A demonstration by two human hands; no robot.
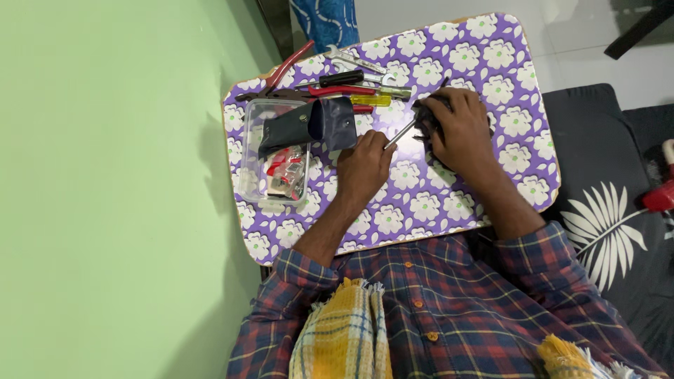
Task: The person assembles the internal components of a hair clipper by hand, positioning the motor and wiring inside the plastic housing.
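Left grip (365, 163) pinching a thin metal tool (401, 132) | right grip (460, 126) clamped over a small black part (425, 114), mid-table (449, 203), just right of the dark pouch (309, 125) | risk: tool tip could slip off the part and jab my right fingers.

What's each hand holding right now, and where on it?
Left hand grips a thin metal rod at its near end; right hand covers a dark object, hold unclear.

A home room: a small flower-patterned lap table (491, 56) beside a leaf-print cushion (604, 231), green wall (105, 189), tiled floor (583, 35).
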